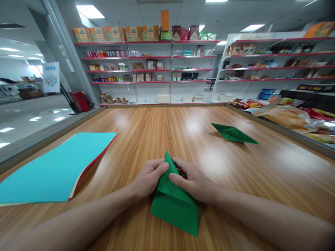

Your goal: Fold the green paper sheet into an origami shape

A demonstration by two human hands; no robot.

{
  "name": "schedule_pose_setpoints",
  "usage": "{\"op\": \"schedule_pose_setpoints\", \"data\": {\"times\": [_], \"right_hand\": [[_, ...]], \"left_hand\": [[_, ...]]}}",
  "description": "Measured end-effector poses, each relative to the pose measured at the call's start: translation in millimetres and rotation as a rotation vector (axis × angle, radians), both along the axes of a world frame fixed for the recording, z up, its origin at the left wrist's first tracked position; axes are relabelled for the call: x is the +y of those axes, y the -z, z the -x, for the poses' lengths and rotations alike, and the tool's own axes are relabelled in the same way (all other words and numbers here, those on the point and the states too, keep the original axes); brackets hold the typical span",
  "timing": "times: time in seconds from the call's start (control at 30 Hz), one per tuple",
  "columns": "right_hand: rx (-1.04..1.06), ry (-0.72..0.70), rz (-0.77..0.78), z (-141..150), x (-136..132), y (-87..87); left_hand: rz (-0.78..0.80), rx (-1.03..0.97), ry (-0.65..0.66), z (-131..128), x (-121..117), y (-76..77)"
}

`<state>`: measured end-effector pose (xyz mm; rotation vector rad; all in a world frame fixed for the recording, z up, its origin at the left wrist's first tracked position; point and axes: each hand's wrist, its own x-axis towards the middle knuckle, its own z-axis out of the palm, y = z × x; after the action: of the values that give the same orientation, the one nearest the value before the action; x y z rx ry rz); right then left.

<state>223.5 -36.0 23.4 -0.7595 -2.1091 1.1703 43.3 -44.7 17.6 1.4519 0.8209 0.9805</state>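
Paper (175, 198) is pinched between left hand (149, 177) and right hand (198, 182); its long axis is pointed away, tip foremost.

Green paper (175, 195), partly folded, its narrow tip toward the worktop (146, 129)'s far edge, wide flap toward the near.

A shop-like space: white shelves (146, 91) of packaged goods (98, 34).
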Motion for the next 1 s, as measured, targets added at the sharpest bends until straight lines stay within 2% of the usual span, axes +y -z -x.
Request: {"op": "schedule_pose_setpoints", "data": {"times": [0.2, 0.33, 0.47, 0.63, 0.8, 1.0], "right_hand": [[-0.067, -0.047, -0.05, 1, -1, -7.9], [-0.119, -0.024, -0.102, 0, -2, -8.9], [-0.127, -0.011, -0.104, 0, -3, -8.6], [-0.025, 0.015, -0.009, -1, -2, -4.0], [0.17, 0.122, 0.155, -4, 5, 4.2], [0.259, 0.175, 0.164, -4, 6, 4.6]], "left_hand": [[0.016, 0.015, -0.129, -6, 0, -5.0], [-0.02, 0.058, -0.103, -4, 1, -1.6], [0.008, 0.024, -0.053, -2, 3, 1.6], [-0.001, 0.009, -0.07, -3, 3, 1.6], [-0.092, 0.104, -0.114, -5, 2, -0.5], [-0.154, 0.195, -0.08, -8, 1, 0.0]]}}
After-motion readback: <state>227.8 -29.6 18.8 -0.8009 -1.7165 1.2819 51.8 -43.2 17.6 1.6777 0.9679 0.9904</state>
